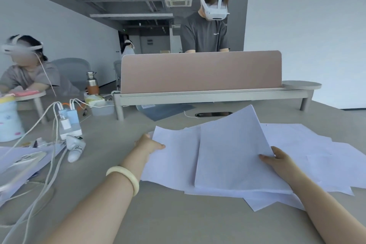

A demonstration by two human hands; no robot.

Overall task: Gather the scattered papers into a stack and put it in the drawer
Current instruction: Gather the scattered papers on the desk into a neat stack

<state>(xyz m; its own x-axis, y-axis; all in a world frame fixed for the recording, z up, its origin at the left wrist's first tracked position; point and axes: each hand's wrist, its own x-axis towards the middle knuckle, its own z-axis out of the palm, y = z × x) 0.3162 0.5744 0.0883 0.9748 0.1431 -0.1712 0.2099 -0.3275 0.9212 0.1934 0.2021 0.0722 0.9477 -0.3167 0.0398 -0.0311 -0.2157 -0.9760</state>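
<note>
well, the papers lie fanned across the right half of the table, overlapping in a loose spread. they are plain white with a faint lilac cast, and a few corners poke out toward the near edge. they look light, thin and floppy, so a single sheet will likely bow and slide over the ones below. my guess is they handle best pinched at opposite side edges and tapped square, not lifted by one corner. the top sheet is raised, its far corner curling up off the pile. the right hand pinches this sheet at its right edge, thumb on top and fingers behind it. the left hand holds the left edge of the papers, thumb over, fingers hidden underneath. a pale bangle sits on the left wrist. no drawer shows. farther left, white cables trail over the table. at the far side stands a pinkish divider, with a metal bottle to its left.
</note>
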